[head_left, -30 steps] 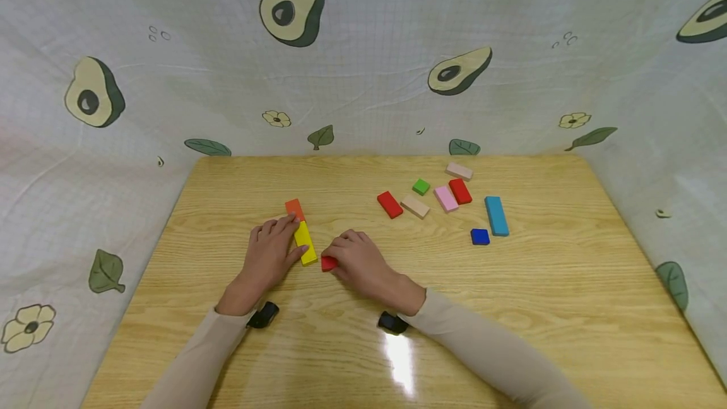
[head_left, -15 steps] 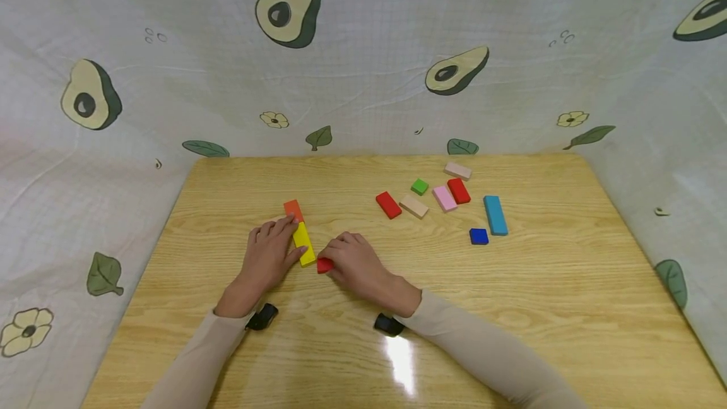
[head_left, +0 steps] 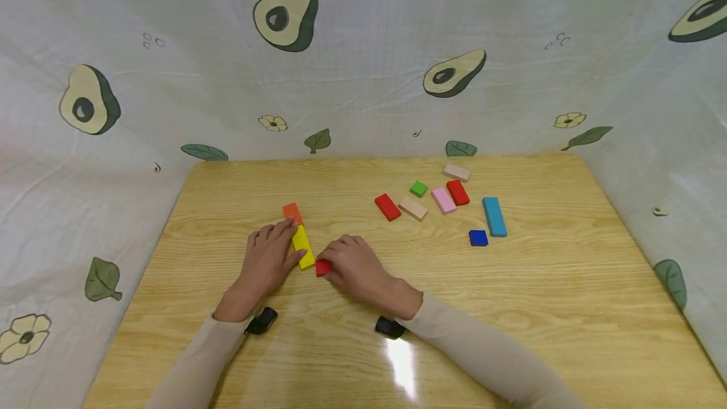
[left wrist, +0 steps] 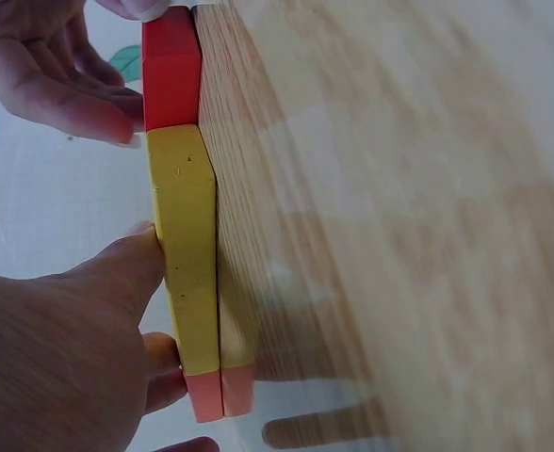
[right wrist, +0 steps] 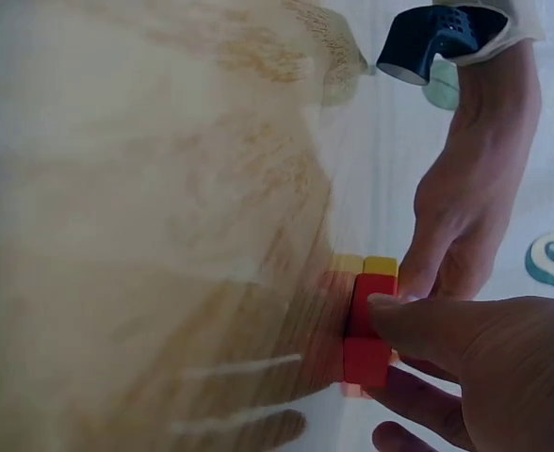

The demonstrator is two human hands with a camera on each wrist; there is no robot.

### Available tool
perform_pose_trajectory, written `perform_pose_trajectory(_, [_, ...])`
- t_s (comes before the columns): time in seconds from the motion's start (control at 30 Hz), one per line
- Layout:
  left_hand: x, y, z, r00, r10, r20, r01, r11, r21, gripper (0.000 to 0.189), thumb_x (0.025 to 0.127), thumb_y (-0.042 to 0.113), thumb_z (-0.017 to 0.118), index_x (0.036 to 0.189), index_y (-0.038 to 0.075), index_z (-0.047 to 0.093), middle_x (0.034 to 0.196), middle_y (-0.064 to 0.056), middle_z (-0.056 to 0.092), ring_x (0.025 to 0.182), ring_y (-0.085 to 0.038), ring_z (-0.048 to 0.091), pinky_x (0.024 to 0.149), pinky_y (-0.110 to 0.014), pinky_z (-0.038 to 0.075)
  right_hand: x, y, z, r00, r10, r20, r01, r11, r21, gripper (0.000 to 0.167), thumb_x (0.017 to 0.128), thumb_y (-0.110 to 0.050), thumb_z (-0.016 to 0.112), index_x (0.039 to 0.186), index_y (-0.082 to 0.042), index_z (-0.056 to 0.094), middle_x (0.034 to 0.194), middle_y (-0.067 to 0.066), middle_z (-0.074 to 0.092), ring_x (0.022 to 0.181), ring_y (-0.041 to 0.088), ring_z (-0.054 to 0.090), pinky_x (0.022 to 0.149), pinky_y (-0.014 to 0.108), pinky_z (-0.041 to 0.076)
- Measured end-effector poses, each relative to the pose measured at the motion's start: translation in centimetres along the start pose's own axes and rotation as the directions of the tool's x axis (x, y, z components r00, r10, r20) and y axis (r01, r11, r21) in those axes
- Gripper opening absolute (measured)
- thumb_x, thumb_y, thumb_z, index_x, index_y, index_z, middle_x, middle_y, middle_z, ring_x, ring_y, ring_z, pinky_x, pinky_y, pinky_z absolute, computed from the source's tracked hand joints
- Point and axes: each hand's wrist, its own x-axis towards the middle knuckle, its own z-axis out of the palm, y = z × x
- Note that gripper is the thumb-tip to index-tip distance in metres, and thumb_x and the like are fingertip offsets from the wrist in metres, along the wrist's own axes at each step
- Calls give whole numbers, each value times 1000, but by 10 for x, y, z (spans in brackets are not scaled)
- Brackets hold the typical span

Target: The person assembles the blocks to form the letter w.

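An orange block (head_left: 293, 213) and a longer yellow block (head_left: 303, 248) lie end to end on the table, forming a slanted row. My left hand (head_left: 267, 254) rests on them, thumb on the yellow block and a fingertip by the seam with the orange one. My right hand (head_left: 358, 267) pinches a red block (head_left: 324, 267) between thumb and fingers, at the near right corner of the yellow block. In the left wrist view the red block (left wrist: 171, 80) sits right up against the yellow block (left wrist: 185, 254). Part of the red block is hidden under my right fingers.
Further right lie loose blocks: two red ones (head_left: 388, 207), a tan one (head_left: 413, 208), a green one (head_left: 418, 189), a pink one (head_left: 443, 200), a pale pinkish one (head_left: 457, 172), a light blue one (head_left: 495, 216) and a dark blue one (head_left: 478, 238). A printed cloth (head_left: 363, 68) surrounds the table.
My right hand has moved slightly left, bringing the red block from a small gap up to the yellow block's near end. The left hand stays in place on the row.
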Motion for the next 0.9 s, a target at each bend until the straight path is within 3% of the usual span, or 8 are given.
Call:
perform_pose_trajectory(0.27, [1, 1, 0, 1000, -4, 6, 4, 1000, 0, 57, 101, 28, 74, 147, -2, 59, 157, -19, 51, 136, -47, 46, 110, -64, 34, -11, 23, -16, 998, 51, -43, -48, 996, 74, 37, 94, -23, 83, 128, -11, 74, 130, 4, 71, 120, 26, 62, 106, 44, 48])
perform_pose_trajectory(0.63, [0, 0, 1, 1000, -7, 14, 7, 1000, -3, 56, 101, 29, 74, 146, -1, 59, 158, -19, 50, 136, -47, 46, 110, -64, 33, -28, 88, -44, 983, 148, -104, -139, 986, 88, 50, 90, -12, 85, 136, -1, 68, 145, 17, 63, 131, 38, 58, 115, 56, 41])
perform_pose_trajectory(0.9, [0, -1, 1, 1000, -9, 17, 9, 1000, 1, 57, 101, 29, 74, 147, -1, 58, 159, -19, 50, 137, -47, 45, 110, -65, 33, -35, 127, -58, 976, 198, -86, -195, 980, 41, 53, 92, -10, 79, 143, 0, 64, 154, 18, 56, 140, 41, 52, 118, 59, 37])
